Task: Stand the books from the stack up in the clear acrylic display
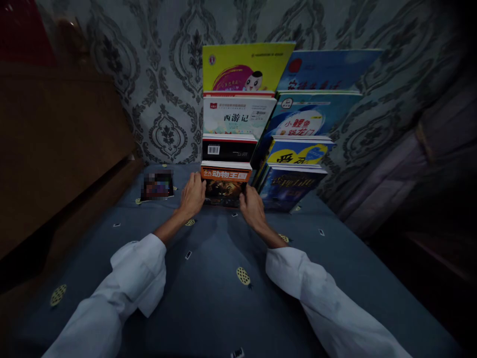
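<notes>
Between my two hands stands an orange-topped book (226, 187) with a big cat on its cover, at the front of the left row of books. My left hand (193, 195) grips its left edge, fingers curled behind. On its right edge my right hand (252, 205) is closed the same way. Behind it rise a black book (231, 149), a white book (238, 114) and a yellow book (246, 64). Just right of my right hand is a dark blue book (290, 186), the front one of the right row.
The right row continues back with a yellow-and-blue book (301, 150), a teal book (316, 112) and a blue book (328, 69). A small blurred item (157, 186) lies on the blue pineapple-print cloth (208, 298). Brown furniture (63, 149) borders the left; a curtain (398, 169) hangs right.
</notes>
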Tool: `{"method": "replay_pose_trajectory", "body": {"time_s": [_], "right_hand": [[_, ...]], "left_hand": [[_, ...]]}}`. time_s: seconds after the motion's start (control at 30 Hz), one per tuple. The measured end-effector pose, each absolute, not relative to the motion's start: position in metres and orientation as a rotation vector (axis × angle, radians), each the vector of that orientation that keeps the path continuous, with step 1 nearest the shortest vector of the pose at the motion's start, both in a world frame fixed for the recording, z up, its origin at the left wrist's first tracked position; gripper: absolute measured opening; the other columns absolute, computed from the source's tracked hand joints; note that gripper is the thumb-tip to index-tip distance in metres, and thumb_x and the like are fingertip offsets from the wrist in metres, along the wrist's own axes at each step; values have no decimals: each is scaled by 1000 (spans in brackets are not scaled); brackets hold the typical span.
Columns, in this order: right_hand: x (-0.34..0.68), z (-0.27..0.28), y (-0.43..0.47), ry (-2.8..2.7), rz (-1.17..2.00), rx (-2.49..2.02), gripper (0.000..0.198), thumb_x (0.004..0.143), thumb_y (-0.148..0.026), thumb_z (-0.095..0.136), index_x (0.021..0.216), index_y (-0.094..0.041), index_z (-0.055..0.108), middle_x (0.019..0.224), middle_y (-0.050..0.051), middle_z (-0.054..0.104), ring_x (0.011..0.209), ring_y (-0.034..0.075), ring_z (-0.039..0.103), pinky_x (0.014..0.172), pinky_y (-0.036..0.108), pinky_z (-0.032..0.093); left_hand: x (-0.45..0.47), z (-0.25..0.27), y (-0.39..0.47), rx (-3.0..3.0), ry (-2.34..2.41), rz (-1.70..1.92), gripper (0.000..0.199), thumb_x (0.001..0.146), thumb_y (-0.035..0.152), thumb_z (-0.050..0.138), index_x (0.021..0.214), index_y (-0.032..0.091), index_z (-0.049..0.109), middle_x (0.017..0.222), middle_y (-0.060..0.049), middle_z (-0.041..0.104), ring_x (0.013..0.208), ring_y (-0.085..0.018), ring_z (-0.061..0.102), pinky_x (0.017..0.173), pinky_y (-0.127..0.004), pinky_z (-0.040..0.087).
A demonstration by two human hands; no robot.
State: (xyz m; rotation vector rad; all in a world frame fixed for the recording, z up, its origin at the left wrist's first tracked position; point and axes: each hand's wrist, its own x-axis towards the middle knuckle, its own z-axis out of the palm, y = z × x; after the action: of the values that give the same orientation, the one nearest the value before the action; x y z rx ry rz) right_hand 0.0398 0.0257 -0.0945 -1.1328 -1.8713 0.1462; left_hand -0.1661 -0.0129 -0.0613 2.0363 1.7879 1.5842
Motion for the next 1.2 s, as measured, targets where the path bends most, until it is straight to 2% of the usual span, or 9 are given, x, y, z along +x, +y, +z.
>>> {"method": "replay_pose_trajectory", "body": {"time_s": [0.27,0.53,0.63,0.73,0.83,0.93,1.07,1.2], "right_hand": [[37,-98,28,-1829,142,-1166,30,88,-20,38,111,-18,58,100,15,63,96,31,60,90,52,49],[39,-100,30,-1841,118,-1156,30,87,-22,39,111,-17,56,100,16,63,98,32,60,91,53,49],[42,-105,31,-1836,118,-1151,32,87,-27,42,114,-17,56,104,17,64,102,32,59,94,54,48],[45,-108,31,-1874,138,-1170,39,87,-31,43,120,-14,55,109,19,63,106,34,58,96,56,46],[47,-106,25,-1921,161,-1205,46,88,-34,43,128,-12,53,114,19,63,109,34,58,97,56,46],[49,-105,14,-1909,154,-1226,55,89,-39,42,137,-11,47,117,20,61,110,34,57,97,55,45],[51,-114,-6,-1847,145,-1209,63,90,-47,44,144,-14,42,117,18,60,108,33,57,96,56,46],[47,-124,-35,-1851,319,-1205,65,92,-52,45,146,-16,41,117,17,60,106,31,60,89,52,51]], "left_hand": [[-168,-58,-8,2094,1893,1424,18,100,32,42,100,16,51,104,-14,59,102,-29,61,96,-41,45],[-170,-56,-16,2223,1875,1351,12,98,21,43,104,15,51,106,-14,60,100,-28,63,93,-40,47],[-188,-59,-18,2277,1781,1308,21,101,24,39,113,13,51,113,-15,61,108,-26,61,97,-37,45],[-228,-63,-20,2083,2008,1152,25,101,25,43,120,13,51,121,-16,60,116,-26,59,100,-37,44],[-279,-67,-24,1603,2566,808,36,95,30,57,124,11,50,134,-23,53,130,-34,48,106,-46,40],[-318,-72,-26,1294,2716,546,56,91,41,64,131,8,46,141,-28,47,135,-41,42,107,-53,36],[-343,-75,-20,1202,2636,561,74,79,42,79,133,6,43,143,-31,46,137,-42,39,109,-50,35],[-357,-75,-7,1061,2566,659,92,60,40,93,130,5,44,141,-35,46,134,-46,44,106,-50,38]]}}
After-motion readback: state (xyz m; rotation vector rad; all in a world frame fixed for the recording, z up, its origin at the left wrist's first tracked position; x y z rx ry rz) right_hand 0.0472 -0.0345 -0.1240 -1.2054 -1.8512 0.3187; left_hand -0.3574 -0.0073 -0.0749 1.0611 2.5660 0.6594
